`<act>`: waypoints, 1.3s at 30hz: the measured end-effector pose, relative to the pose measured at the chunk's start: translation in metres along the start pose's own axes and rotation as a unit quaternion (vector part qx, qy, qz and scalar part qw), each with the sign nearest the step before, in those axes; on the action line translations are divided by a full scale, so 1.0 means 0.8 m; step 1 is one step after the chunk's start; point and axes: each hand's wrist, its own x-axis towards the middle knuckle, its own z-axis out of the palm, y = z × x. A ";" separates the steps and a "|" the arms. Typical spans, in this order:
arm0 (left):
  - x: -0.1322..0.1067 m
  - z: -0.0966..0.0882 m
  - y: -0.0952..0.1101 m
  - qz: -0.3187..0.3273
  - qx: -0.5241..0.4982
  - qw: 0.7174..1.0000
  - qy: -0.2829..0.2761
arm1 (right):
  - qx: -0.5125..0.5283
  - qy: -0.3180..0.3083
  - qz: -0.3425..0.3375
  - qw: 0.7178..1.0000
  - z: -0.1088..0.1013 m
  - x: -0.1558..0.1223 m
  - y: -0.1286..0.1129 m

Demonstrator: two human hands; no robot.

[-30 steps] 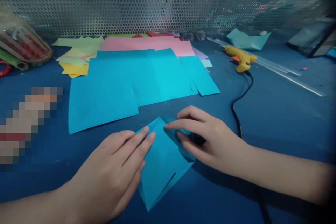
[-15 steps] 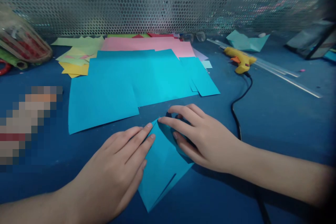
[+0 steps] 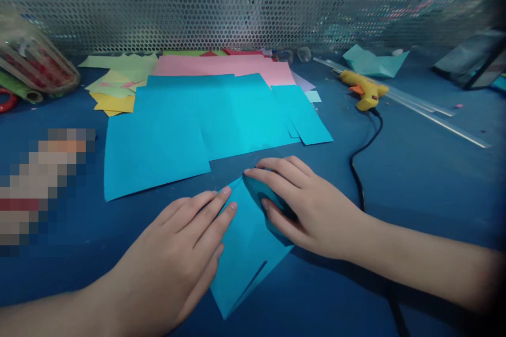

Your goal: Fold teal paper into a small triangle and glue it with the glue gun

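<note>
While both hands lie low on the blue table, the folded blue paper rests between them at the near edge, its point toward the person. The left hand is flat, fingers pressed together, the tips holding the paper's left side down. The right hand is bent over the upper right flap, its fingers slightly spread and pressing it; compared with half a second ago the index tip sits a little more right and the flap looks flatter. Just behind the hands lie large blue sheets, then pink sheets and yellow-green sheets. On the right, well apart, a yellow glue gun lies with its black cable running toward the person. A perforated metal wall closes the back.
</note>
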 end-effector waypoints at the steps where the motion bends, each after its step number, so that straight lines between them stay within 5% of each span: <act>1: 0.001 0.001 0.001 -0.006 -0.004 1.000 0.007 | -0.008 0.000 -0.006 1.000 -0.001 0.000 0.000; 9: 0.003 -0.002 -0.001 0.001 -0.002 1.000 -0.005 | -0.026 -0.012 -0.028 0.999 -0.003 0.001 -0.003; 14: 0.006 -0.002 0.005 0.021 0.025 0.998 0.052 | -0.012 -0.024 -0.020 0.999 0.000 0.000 -0.002; 25: -0.008 -0.001 0.010 0.076 0.076 0.991 0.074 | -0.022 -0.027 -0.029 0.999 0.000 0.000 -0.002; 33: 0.010 -0.004 0.008 -0.019 0.014 0.998 0.066 | 0.232 0.051 0.145 0.961 0.000 -0.003 0.004; 39: 0.008 -0.007 0.013 0.014 0.009 0.995 0.103 | 0.264 0.076 0.203 0.940 -0.004 0.001 0.005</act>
